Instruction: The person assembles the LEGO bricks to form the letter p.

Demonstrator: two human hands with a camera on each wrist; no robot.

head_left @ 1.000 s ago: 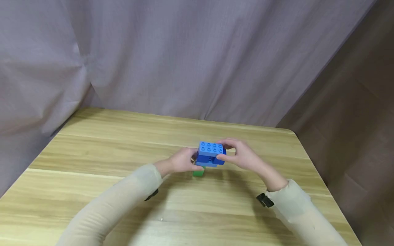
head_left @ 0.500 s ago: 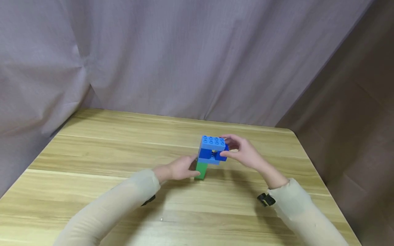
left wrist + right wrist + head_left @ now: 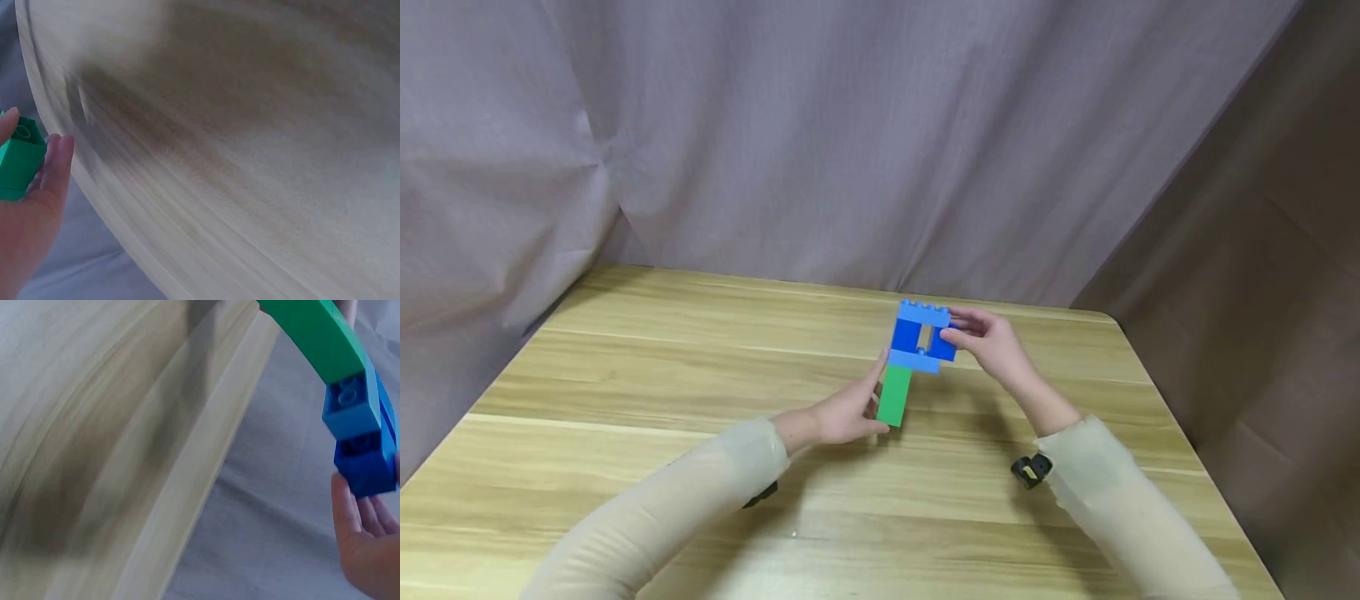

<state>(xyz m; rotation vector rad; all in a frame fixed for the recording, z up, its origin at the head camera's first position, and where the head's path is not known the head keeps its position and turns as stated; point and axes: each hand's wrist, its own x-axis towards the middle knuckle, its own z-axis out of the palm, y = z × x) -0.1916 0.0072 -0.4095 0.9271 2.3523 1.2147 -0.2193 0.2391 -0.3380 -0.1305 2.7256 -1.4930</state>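
A structure of toy building bricks is held tilted above the table between both hands. Its green column is at the lower end. On that column sits a light blue brick, then two dark blue bricks with a gap between them, and a studded light blue brick across the top. My left hand grips the green column, thumb at its bottom end. With thumb and fingers my right hand pinches the right dark blue brick. The left wrist view shows the hollow underside of the green column.
The wooden table spreads beneath both hands. A grey curtain hangs behind its far edge, and a darker curtain runs along the right. One tiny pale speck lies near the front.
The brick structure has been raised and tilted back, so its front face and the full green column now show. My right hand has moved up with it; my left hand has shifted down along the column.
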